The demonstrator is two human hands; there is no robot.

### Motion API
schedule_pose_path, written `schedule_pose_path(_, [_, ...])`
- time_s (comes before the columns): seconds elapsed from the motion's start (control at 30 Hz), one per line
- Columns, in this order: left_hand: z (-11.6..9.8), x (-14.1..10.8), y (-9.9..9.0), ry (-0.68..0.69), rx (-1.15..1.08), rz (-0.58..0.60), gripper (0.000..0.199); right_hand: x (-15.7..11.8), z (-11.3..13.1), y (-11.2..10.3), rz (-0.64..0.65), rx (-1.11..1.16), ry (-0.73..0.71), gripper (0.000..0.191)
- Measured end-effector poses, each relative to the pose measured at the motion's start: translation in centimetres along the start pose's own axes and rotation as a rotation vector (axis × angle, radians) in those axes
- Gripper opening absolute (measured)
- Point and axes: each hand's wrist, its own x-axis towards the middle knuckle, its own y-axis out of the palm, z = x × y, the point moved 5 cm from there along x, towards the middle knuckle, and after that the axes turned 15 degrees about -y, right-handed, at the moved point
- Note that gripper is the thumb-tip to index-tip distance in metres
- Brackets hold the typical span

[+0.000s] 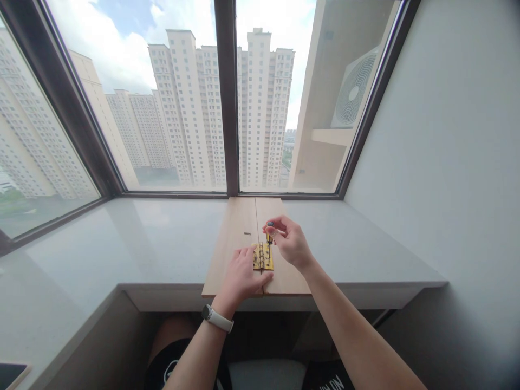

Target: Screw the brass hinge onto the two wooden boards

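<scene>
A yellow, gold-coloured hinge (267, 260) lies across the seam between two pale wooden boards (238, 216). My left hand (242, 273) rests at its left and near side, fingers spread, fingertips touching its left edge and the thumb near its front edge. Above the hinge's upper right part, my right hand (288, 238) is closed on a small screwdriver (270, 232) with a dark top and a yellow lower part. The screwdriver stands roughly upright, its lower end at the hinge's right leaf. On the left board, beyond the hinge, lies a small metal pin or screw (247, 233).
The boards lie on a white windowsill counter (170, 238), slightly past its front edge. Dark-framed windows (231, 108) rise behind, and a white wall (439, 141) stands at the right. A dark flat object (12, 375) is at the lower left corner.
</scene>
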Motion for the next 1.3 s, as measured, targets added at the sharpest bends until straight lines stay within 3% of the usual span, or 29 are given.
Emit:
schedule_pose_path(0.17, [0.0, 0.1, 0.11, -0.004, 0.005, -0.004, 0.076, -0.25, 0.11, 0.5, -0.028, 0.062, 0.014, 0.032])
schedule_pose_path(0.47, [-0.22, -0.1, -0.36, 0.011, -0.011, -0.015, 0.073, 0.39, -0.21, 0.79, 0.214, 0.206, 0.025, 0.039])
schedule_pose_path(0.8, [-0.03, -0.1, -0.18, 0.008, 0.007, -0.017, 0.074, 0.19, 0.01, 0.4, 0.13, 0.128, 0.01, 0.03])
schedule_pose_path(1.1, [-0.1, -0.09, -0.19, 0.027, -0.001, -0.029, 0.076, -0.35, 0.43, 0.26, -0.026, -0.028, 0.002, 0.031])
schedule_pose_path(1.3, [-0.34, -0.13, -0.3, 0.001, 0.009, -0.014, 0.074, -0.08, 0.48, 0.49, 0.124, 0.087, -0.011, 0.034])
